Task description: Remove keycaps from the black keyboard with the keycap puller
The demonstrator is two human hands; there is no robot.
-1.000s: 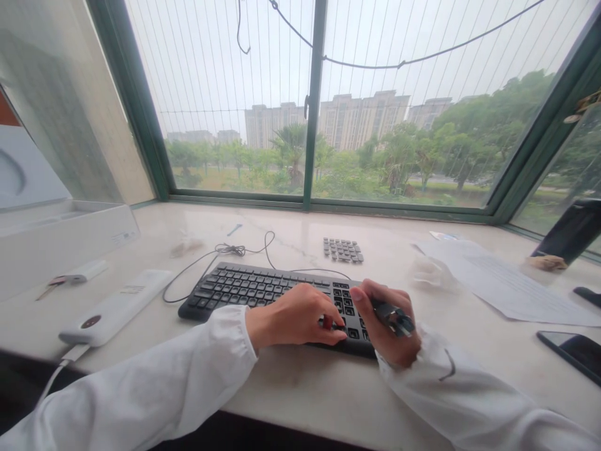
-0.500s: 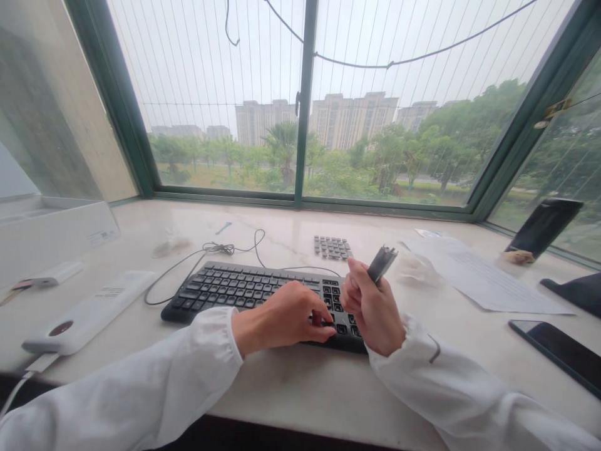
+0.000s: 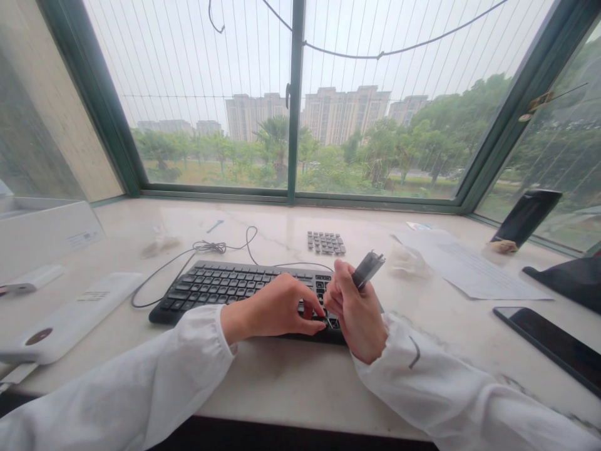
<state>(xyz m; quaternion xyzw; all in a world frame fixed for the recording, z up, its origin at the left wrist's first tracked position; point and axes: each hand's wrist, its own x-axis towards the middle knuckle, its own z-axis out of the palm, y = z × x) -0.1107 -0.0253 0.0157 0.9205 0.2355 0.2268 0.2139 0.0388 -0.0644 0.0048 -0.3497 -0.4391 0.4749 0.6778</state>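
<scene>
A black keyboard [image 3: 220, 282] lies on the sill, its right-hand key block partly stripped of caps, with bare sockets showing. My left hand [image 3: 282, 307] is over that block, thumb and forefinger pinched at a small dark piece that looks like a keycap [image 3: 325, 318]; the fingers partly hide it. Close beside it, my right hand [image 3: 359, 313] is wrapped round the dark handle of a keycap puller [image 3: 369, 269], held upright and tilted. Thin wire shows below the fist, near the left fingertips. Loose keycaps [image 3: 326, 242] lie in rows behind the keyboard.
To the left are a white power bank [image 3: 70, 313] and a white box [image 3: 51, 228]. A coiled cable [image 3: 213, 247] lies behind the keyboard. Rightward are a paper sheet [image 3: 455, 263], clear plastic wrapping [image 3: 408, 260], a phone lying flat [image 3: 549, 341] and an upright dark device [image 3: 528, 216].
The view has shifted slightly to the right. My two hands are closer together at the keyboard's right block, and the puller's wire shows more plainly beside my left fingertips.
</scene>
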